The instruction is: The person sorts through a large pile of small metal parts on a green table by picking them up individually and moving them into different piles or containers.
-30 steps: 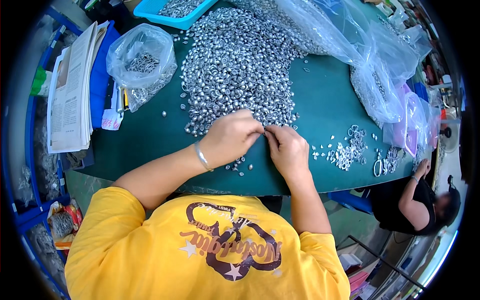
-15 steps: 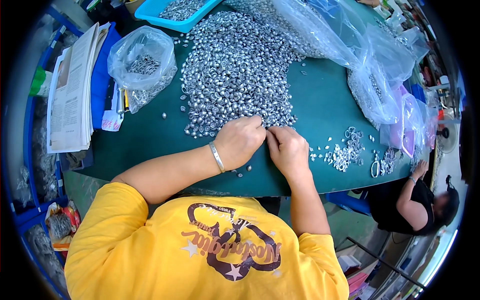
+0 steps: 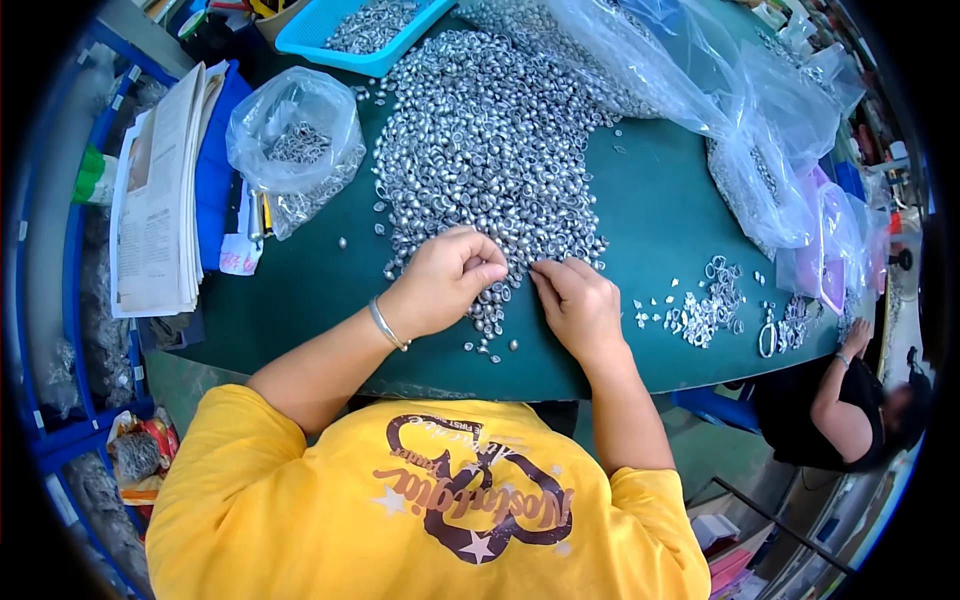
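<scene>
A large heap of small silver dome-shaped metal pieces (image 3: 480,150) covers the middle of the table. At its near edge, my left hand (image 3: 445,280), with a silver bangle at the wrist, has its fingers curled and thumb and forefinger pressed together. Whatever is in that pinch is too small to name. Just to the right, my right hand (image 3: 582,308) also pinches at the heap's edge, and its fingertips hide what they hold, if anything. Between the hands, a narrow spill of loose metal pieces (image 3: 487,312) reaches toward me.
To the left stand an opened plastic bag of metal parts (image 3: 300,150) and a stack of papers (image 3: 155,190). A blue tray (image 3: 378,62) lies behind the heap. On the right are small sorted metal parts (image 3: 705,310), filled plastic bags (image 3: 745,190) and another person (image 3: 835,400).
My hands, close together before, are now farther apart. The left has shifted left and turned. Several pieces now lie spilled between them toward the table's near edge. The whole view has shifted slightly.
</scene>
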`<state>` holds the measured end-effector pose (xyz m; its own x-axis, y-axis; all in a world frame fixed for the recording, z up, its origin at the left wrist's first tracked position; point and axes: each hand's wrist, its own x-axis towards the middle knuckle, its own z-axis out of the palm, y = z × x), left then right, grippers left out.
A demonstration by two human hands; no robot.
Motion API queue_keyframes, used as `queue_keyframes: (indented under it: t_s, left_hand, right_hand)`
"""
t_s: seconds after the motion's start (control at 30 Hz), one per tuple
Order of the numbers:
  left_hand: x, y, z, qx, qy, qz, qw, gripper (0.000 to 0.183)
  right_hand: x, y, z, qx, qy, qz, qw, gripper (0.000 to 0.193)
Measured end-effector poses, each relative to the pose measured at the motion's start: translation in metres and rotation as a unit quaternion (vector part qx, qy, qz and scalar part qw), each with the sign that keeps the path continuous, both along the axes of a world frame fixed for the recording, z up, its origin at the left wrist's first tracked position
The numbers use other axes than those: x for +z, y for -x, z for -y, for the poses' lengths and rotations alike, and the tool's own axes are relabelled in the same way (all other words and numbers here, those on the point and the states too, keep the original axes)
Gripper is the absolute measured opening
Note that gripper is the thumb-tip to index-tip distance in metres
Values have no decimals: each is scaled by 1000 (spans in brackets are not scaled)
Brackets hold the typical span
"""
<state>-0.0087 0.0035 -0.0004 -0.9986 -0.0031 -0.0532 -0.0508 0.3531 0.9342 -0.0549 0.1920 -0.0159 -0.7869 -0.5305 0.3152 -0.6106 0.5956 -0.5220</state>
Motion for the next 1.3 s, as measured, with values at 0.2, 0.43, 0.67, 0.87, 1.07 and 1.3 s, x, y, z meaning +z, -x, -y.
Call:
queue_keyframes:
  t_s: [0.2,0.43,0.67,0.87,1.07,1.3]
  left_hand:
    - [-3,-8,7,14,52,-33,998,4]
    - [-7,-2,-6,-15,159,-189,969,9]
    - [-14,4,-16,-72,286,-208,933,7]
    - [-14,6,-17,-68,270,-185,943,8]
    - [7,1,2,-26,-158,112,981,7]
    - [-4,-4,22,47,-547,238,801,10]
  right_hand:
    - [-2,6,-9,-7,41,24,999,4]
    - [1,2,-4,-2,49,86,995,6]
    - [18,7,-17,11,248,424,871,10]
    - [5,-7,5,22,-27,51,998,6]
    - [-7,1,-3,53,133,94,985,4]
    - [15,7,-18,-33,382,556,737,7]
